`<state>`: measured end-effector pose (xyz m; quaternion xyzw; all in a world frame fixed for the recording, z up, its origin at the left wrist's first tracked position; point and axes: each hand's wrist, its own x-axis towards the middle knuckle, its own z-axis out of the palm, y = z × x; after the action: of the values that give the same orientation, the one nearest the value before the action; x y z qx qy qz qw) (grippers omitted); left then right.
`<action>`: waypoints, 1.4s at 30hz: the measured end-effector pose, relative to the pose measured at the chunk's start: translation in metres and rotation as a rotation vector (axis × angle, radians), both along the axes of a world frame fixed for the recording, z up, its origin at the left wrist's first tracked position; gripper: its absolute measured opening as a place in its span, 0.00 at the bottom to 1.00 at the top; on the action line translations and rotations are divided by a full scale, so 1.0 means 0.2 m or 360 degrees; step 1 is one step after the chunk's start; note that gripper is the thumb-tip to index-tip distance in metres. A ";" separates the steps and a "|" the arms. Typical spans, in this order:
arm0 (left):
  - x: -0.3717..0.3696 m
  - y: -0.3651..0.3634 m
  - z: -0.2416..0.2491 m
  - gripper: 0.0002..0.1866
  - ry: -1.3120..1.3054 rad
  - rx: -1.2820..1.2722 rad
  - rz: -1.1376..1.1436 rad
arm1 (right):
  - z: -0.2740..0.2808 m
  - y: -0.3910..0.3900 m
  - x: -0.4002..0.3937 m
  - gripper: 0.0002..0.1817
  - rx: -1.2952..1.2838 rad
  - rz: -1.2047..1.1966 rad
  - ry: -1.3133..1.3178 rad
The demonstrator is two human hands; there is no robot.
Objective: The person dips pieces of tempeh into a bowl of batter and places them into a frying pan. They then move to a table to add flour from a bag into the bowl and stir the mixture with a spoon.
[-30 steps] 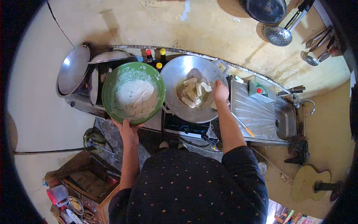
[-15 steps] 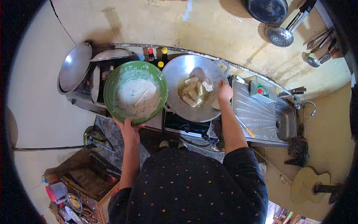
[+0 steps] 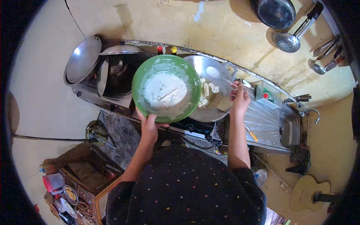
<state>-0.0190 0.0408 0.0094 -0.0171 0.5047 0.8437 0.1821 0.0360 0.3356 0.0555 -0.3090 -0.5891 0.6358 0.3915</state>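
My left hand point(image 3: 149, 127) grips the near rim of a green bowl point(image 3: 194, 101) and holds it tilted over the left part of the wok point(image 3: 210, 117). White flour or a similar powder point(image 3: 167, 89) lies inside, with smears up the walls. My right hand point(image 3: 240, 99) is above the wok's right edge, its fingers closed round the thin handle of what looks like a spoon point(image 3: 213, 72), blurred, its pale end over the wok. Several white-coated pieces point(image 3: 206, 90) lie in oil in the wok; the bowl hides the rest.
A spatula with an orange handle point(image 3: 251, 133) leans across the wok's right rim. Right of it are a steel sink point(image 3: 290, 129) and a plastic container point(image 3: 270, 98). Pans and a lid point(image 3: 84, 60) stand at left; bottles point(image 3: 174, 50) are behind the bowl.
The bowl in my left hand has moved right, now covering part of the wok. My right hand has shifted slightly right and down, and the spoon's pale end now shows over the wok.
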 end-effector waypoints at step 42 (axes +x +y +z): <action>0.11 0.08 0.00 0.42 0.0185 -0.0002 -0.0314 | -0.03 -0.23 0.15 0.11 0.0861 0.0554 -0.0562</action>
<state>0.0027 0.0561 0.0093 0.0815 0.5142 0.8209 0.2348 0.0659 0.2892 0.0495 -0.1944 -0.8382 0.4509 0.2374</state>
